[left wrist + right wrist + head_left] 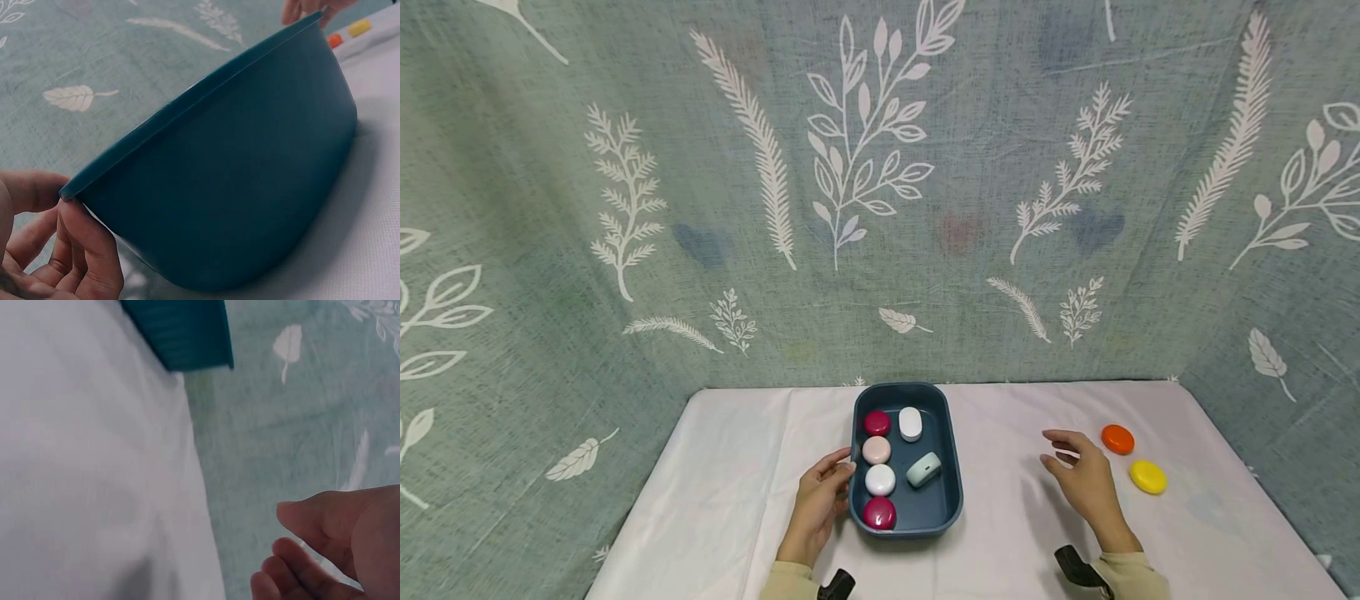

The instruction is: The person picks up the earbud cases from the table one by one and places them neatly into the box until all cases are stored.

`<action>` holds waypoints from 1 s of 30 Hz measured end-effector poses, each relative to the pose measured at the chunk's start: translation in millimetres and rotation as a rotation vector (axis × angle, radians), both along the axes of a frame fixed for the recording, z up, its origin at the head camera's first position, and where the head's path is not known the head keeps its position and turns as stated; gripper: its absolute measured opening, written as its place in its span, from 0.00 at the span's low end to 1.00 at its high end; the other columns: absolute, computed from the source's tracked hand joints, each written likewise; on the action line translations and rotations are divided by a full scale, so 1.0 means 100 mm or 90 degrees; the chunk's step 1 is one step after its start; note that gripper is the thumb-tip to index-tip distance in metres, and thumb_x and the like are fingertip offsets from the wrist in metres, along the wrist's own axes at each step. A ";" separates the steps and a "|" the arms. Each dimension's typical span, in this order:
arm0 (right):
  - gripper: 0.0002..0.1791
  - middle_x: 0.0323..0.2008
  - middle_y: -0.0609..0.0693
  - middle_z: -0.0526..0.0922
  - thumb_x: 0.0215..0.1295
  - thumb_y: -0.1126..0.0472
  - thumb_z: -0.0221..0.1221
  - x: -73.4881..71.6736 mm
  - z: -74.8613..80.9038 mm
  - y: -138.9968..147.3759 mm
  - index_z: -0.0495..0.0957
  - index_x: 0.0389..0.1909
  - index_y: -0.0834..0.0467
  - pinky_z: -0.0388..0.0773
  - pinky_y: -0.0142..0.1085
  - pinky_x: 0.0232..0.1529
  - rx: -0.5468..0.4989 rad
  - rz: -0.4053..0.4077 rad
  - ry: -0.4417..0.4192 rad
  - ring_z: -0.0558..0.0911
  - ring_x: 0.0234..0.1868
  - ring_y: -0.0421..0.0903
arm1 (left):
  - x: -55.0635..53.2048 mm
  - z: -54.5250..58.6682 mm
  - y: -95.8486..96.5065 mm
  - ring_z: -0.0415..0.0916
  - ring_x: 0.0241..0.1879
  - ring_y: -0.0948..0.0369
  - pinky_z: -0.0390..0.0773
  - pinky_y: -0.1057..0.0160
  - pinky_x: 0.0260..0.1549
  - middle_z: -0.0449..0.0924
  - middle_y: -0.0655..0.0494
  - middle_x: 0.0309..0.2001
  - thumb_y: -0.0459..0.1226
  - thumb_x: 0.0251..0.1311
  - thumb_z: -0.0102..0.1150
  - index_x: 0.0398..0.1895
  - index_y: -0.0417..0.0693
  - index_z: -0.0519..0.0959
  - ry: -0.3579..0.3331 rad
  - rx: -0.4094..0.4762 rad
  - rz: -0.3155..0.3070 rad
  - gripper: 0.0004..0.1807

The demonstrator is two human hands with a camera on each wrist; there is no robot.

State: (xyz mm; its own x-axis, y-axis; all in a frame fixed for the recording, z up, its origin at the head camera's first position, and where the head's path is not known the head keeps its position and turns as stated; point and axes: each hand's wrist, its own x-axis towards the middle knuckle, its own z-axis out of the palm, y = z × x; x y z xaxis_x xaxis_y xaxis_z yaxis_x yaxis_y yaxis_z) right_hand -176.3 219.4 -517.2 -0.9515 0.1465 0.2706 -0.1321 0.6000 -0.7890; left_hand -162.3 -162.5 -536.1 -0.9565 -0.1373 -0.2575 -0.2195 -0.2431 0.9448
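Note:
A dark blue rectangular bin [910, 532] stands on the white cloth. My left hand [817, 504] pinches its left rim, thumb above and fingers below, as the left wrist view shows. Down the bin's left side runs a row of glossy rounded pieces: a dark red one [877, 423], a pale pink one [876, 450], a white one [880, 480] and another dark red one [879, 513]. On its right side are a white oval piece [910, 424] and a pale green rounded piece [923, 470]. Right of the bin, my right hand [1084, 483] hovers with loosely bent fingers, holding nothing.
To the right of my right hand, an orange round piece [1117, 439] and a yellow round piece [1148, 477] lie on the white-covered table [992, 517]. Green leaf-patterned curtain [880, 333] hangs behind the table and along both sides. Each wrist wears a black strap device.

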 end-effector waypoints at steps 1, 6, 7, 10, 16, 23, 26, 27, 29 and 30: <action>0.19 0.52 0.69 0.84 0.62 0.76 0.69 0.00 -0.01 0.04 0.82 0.54 0.71 0.85 0.44 0.52 0.001 -0.003 0.003 0.84 0.53 0.68 | 0.00 0.00 0.00 0.72 0.29 0.67 0.77 0.72 0.25 0.78 0.62 0.35 0.31 0.72 0.61 0.68 0.32 0.75 -0.002 -0.001 0.002 0.24; 0.21 0.52 0.72 0.83 0.61 0.76 0.69 0.03 -0.05 0.23 0.81 0.56 0.73 0.80 0.21 0.48 0.006 -0.028 0.002 0.84 0.53 0.70 | 0.00 -0.01 0.00 0.73 0.29 0.67 0.77 0.71 0.25 0.78 0.61 0.35 0.31 0.72 0.61 0.67 0.32 0.76 -0.011 -0.004 0.008 0.23; 0.22 0.52 0.72 0.83 0.61 0.76 0.69 0.03 -0.06 0.27 0.80 0.57 0.74 0.76 0.17 0.47 0.004 -0.034 -0.001 0.84 0.53 0.71 | 0.00 -0.01 0.00 0.72 0.29 0.67 0.77 0.71 0.25 0.78 0.61 0.35 0.31 0.72 0.61 0.67 0.32 0.76 -0.011 -0.004 0.008 0.23; 0.22 0.52 0.73 0.82 0.61 0.77 0.68 0.05 -0.08 0.37 0.80 0.57 0.74 0.67 0.09 0.43 0.001 -0.059 -0.008 0.84 0.53 0.72 | 0.01 0.00 0.00 0.73 0.29 0.67 0.77 0.71 0.25 0.79 0.61 0.35 0.31 0.72 0.61 0.67 0.32 0.76 -0.006 0.001 0.006 0.23; 0.23 0.54 0.73 0.81 0.61 0.75 0.68 0.06 -0.11 0.59 0.79 0.59 0.74 0.69 0.14 0.43 0.021 -0.118 -0.036 0.83 0.53 0.70 | 0.00 0.00 0.00 0.74 0.29 0.67 0.78 0.71 0.26 0.79 0.61 0.36 0.31 0.72 0.62 0.67 0.34 0.76 -0.010 0.002 0.006 0.22; 0.24 0.55 0.75 0.78 0.63 0.74 0.66 0.04 -0.13 0.80 0.76 0.61 0.75 0.76 0.62 0.59 0.038 -0.190 -0.081 0.79 0.56 0.72 | -0.03 0.01 0.00 0.73 0.29 0.66 0.77 0.71 0.25 0.78 0.61 0.35 0.32 0.72 0.61 0.67 0.35 0.77 -0.015 -0.006 0.010 0.22; 0.26 0.57 0.75 0.74 0.64 0.75 0.65 0.02 -0.13 0.85 0.74 0.62 0.76 0.73 0.65 0.63 0.036 -0.208 -0.096 0.76 0.59 0.73 | -0.03 0.00 0.00 0.73 0.29 0.66 0.77 0.71 0.25 0.77 0.61 0.35 0.32 0.72 0.61 0.67 0.35 0.77 -0.016 -0.007 0.010 0.22; 0.26 0.58 0.75 0.73 0.64 0.75 0.65 0.02 -0.13 0.87 0.74 0.63 0.75 0.73 0.65 0.64 0.036 -0.213 -0.101 0.75 0.60 0.73 | -0.03 0.00 0.00 0.73 0.29 0.66 0.77 0.71 0.25 0.77 0.60 0.35 0.32 0.72 0.62 0.67 0.35 0.77 -0.016 -0.007 0.010 0.22; 0.27 0.60 0.75 0.71 0.65 0.75 0.64 0.01 -0.14 0.90 0.73 0.64 0.75 0.71 0.65 0.65 0.039 -0.219 -0.111 0.73 0.61 0.74 | -0.03 0.01 0.00 0.73 0.29 0.66 0.77 0.71 0.26 0.77 0.60 0.35 0.32 0.72 0.62 0.67 0.35 0.77 -0.015 -0.006 0.008 0.22; 0.27 0.60 0.76 0.70 0.65 0.75 0.64 0.00 -0.14 0.91 0.72 0.65 0.75 0.71 0.66 0.66 0.042 -0.223 -0.116 0.72 0.62 0.74 | -0.03 0.01 0.01 0.73 0.29 0.66 0.77 0.71 0.26 0.77 0.60 0.35 0.32 0.72 0.62 0.67 0.35 0.76 -0.016 -0.006 0.008 0.23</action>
State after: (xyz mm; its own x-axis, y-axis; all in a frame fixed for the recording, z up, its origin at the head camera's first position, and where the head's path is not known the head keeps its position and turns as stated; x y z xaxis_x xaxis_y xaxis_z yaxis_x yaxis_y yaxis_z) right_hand -176.2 310.4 -531.2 -0.8806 0.4580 0.1211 0.2280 0.6337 -0.7392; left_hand -165.7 -162.0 -535.2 -0.9477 -0.1519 -0.2807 -0.2407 -0.2378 0.9410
